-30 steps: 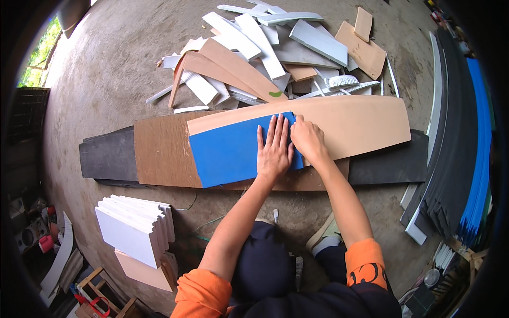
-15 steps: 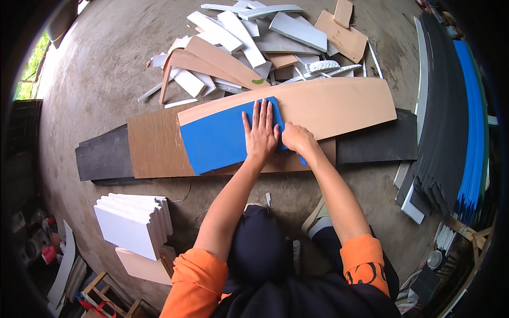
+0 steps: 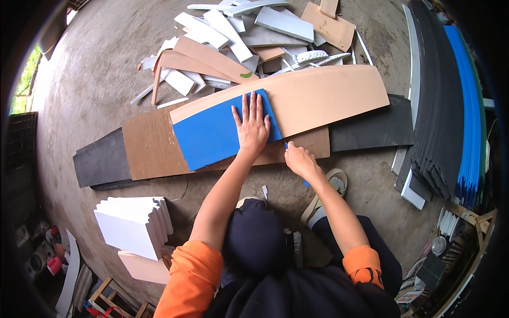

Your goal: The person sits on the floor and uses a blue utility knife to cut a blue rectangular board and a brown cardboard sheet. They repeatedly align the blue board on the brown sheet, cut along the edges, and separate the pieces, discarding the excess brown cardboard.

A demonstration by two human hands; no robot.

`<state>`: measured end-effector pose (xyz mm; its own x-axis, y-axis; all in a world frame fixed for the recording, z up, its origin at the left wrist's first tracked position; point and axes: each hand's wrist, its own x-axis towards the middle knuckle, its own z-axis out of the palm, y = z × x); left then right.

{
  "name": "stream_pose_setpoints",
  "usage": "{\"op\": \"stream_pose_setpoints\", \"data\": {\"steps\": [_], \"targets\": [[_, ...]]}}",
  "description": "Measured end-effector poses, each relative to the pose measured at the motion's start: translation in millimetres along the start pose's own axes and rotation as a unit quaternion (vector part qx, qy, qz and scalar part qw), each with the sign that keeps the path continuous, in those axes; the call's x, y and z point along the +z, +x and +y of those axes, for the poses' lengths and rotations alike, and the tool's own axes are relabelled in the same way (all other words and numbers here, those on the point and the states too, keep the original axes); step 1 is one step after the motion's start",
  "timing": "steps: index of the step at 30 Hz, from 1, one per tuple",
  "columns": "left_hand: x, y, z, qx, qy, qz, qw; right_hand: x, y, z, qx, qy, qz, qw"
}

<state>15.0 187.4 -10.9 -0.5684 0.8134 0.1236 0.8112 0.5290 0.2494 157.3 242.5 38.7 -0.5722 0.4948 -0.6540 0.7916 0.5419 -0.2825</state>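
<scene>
My left hand (image 3: 253,127) lies flat with fingers spread on a blue rectangular sheet (image 3: 208,139), near its right edge. That sheet rests on a long peach-coloured foam sheet (image 3: 334,98) with a curved far edge. In a fist, my right hand (image 3: 301,159) holds what looks like a blue utility knife (image 3: 306,184); only its ends show and the blade cannot be made out. The fist is just off the near right corner of the blue sheet, over the near edge of a brown board (image 3: 151,146). Dark sheets (image 3: 371,130) stick out beneath at both ends.
White and peach offcuts (image 3: 230,37) lie heaped beyond the sheets. To the right stand long stacks of black strips (image 3: 437,106) and blue strips (image 3: 465,122). A stack of white blocks (image 3: 127,225) is at the near left. My sandalled foot (image 3: 334,185) is close to my right hand.
My right hand has drawn back toward me with the knife, from the blue sheet's right edge to just past its near corner. The left hand stays pressed on the sheet.
</scene>
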Motion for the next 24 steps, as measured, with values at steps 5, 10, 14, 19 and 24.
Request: {"op": "stream_pose_setpoints", "data": {"steps": [5, 10, 14, 19, 24], "targets": [[-15, -7, -21, 0.062, -0.111, -0.042, 0.991, -37, 6, 3, 0.001, 0.097, 0.097, 0.991], [-32, -8, -26, 0.107, -0.107, -0.107, 0.983, -37, 63, -1, -0.047, 0.122, 0.183, 0.974], [-34, -5, -27, 0.105, -0.097, -0.13, 0.981, -23, 75, 4, -0.059, 0.083, 0.24, 0.965], [-30, 0, -31, 0.105, -0.098, -0.127, 0.981, -21, 75, 3, -0.042, 0.123, 0.215, 0.968], [-29, 11, -34, 0.107, -0.096, -0.106, 0.984, -21, 76, 5, -0.041, 0.125, 0.214, 0.968]]}}
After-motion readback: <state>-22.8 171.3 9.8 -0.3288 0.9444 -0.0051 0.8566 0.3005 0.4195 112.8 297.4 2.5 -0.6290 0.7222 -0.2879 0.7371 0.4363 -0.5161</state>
